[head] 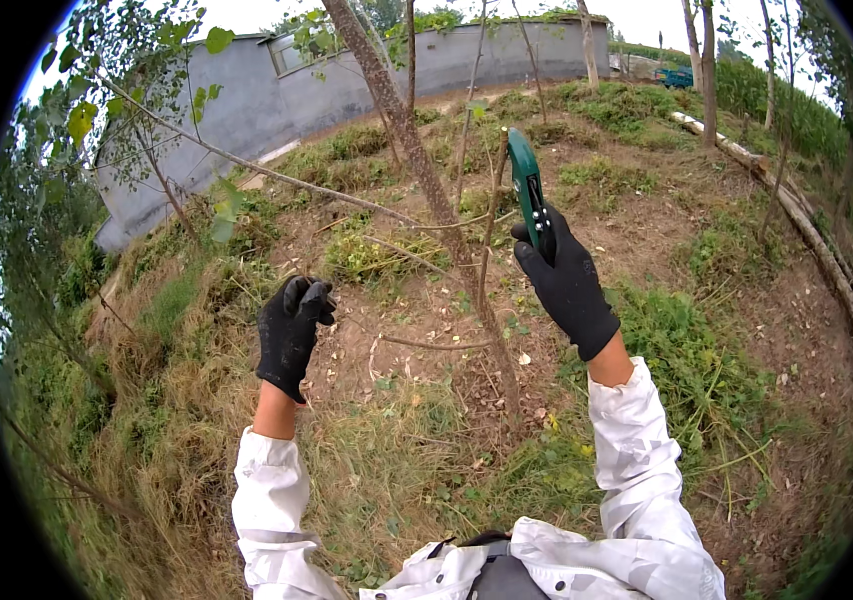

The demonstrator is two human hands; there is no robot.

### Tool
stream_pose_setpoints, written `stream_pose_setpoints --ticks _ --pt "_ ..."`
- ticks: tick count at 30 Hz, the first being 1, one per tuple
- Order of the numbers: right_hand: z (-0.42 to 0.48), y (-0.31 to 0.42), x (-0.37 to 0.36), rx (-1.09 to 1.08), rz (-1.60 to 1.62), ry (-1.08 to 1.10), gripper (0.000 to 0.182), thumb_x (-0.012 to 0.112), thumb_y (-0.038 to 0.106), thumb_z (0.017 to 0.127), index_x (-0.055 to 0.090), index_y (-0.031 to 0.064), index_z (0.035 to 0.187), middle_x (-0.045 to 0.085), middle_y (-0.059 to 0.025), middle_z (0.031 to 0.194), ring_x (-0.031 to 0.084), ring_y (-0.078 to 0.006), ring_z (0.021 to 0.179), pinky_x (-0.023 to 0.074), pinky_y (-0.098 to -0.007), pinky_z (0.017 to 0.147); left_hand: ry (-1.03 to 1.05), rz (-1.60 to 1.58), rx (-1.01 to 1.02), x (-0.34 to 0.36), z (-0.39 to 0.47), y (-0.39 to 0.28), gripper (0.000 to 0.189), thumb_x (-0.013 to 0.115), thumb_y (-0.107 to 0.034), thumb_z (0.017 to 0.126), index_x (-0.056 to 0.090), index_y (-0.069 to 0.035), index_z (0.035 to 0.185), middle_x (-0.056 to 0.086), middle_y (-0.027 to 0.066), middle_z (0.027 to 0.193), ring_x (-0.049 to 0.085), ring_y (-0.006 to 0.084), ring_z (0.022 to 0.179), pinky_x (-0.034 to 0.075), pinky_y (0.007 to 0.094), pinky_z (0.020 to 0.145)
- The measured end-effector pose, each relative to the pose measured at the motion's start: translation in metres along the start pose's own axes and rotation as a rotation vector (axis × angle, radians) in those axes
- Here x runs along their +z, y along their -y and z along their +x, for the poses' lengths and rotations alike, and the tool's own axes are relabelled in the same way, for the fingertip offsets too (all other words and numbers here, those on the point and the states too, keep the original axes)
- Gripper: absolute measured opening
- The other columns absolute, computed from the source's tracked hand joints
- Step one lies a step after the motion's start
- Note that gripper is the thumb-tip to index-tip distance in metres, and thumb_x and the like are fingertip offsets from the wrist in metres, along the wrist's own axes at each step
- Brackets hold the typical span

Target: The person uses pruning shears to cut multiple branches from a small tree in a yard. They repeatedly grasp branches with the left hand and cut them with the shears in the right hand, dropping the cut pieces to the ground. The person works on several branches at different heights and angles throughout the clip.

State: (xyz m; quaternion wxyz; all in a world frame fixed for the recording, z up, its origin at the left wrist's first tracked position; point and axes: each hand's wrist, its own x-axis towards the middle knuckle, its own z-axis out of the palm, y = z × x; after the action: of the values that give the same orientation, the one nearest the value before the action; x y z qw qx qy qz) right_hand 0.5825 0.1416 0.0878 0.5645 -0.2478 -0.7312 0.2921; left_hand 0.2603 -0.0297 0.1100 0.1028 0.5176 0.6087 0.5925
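My right hand (565, 281), in a black work glove, holds a green cutting tool (524, 176), seemingly a pruner or folding saw, pointing upward. The tool is beside the cut tip of an upright branch (495, 195) on a slender tree (415, 154). To the left of the trunk, my left hand (294, 330), also gloved in black, is raised with its fingers curled; whether something small is in them cannot be seen. A long thin branch (269, 172) slants from the upper left towards the trunk. Lower down, a short side branch (434, 345) sticks out leftward.
Grass and weeds (681, 360) cover much of the sloping ground. A long felled trunk (809, 217) lies on the right. Behind stands a grey wall (224, 105), with thin trees before it. A blue vehicle (674, 77) is far off at the upper right.
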Motion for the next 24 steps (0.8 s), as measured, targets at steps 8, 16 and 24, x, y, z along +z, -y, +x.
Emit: stream_pose_setpoints --ticks 8,16,24 --pt "-0.018 -0.015 -0.002 0.098 0.117 -0.219 0.044 0.064 0.017 0.101 0.049 0.0049 0.141 0.069 -0.005 0.094 0.064 -0.0135 0.08 0.0522 -0.0324 0.076 -0.107 -0.104 -0.417 -0.012 -0.125 0.185 0.025 0.064 -0.022 0.1 0.067 0.003 0.099 0.07 0.0107 0.08 0.067 0.0183 0.066 0.055 0.0319 0.065" --pt "-0.017 0.044 -0.002 -0.15 0.415 -0.528 0.035 0.057 0.02 0.106 0.052 -0.0033 0.132 0.068 -0.0091 0.089 0.065 -0.017 0.079 0.0525 -0.0329 0.075 -0.218 -0.329 -0.771 0.01 -0.287 0.281 0.019 0.063 -0.014 0.099 0.066 0.004 0.105 0.073 0.0148 0.09 0.071 0.0199 0.074 0.06 0.033 0.069" --pt "-0.077 -0.011 0.019 0.223 0.716 -0.187 0.042 0.047 0.033 0.111 0.053 -0.0038 0.13 0.07 -0.011 0.09 0.068 -0.0206 0.081 0.0557 -0.0354 0.076 -0.196 -0.245 -0.805 -0.002 -0.302 0.309 0.03 0.065 -0.014 0.098 0.062 0.005 0.121 0.073 0.0155 0.096 0.072 0.0199 0.077 0.06 0.0329 0.066"
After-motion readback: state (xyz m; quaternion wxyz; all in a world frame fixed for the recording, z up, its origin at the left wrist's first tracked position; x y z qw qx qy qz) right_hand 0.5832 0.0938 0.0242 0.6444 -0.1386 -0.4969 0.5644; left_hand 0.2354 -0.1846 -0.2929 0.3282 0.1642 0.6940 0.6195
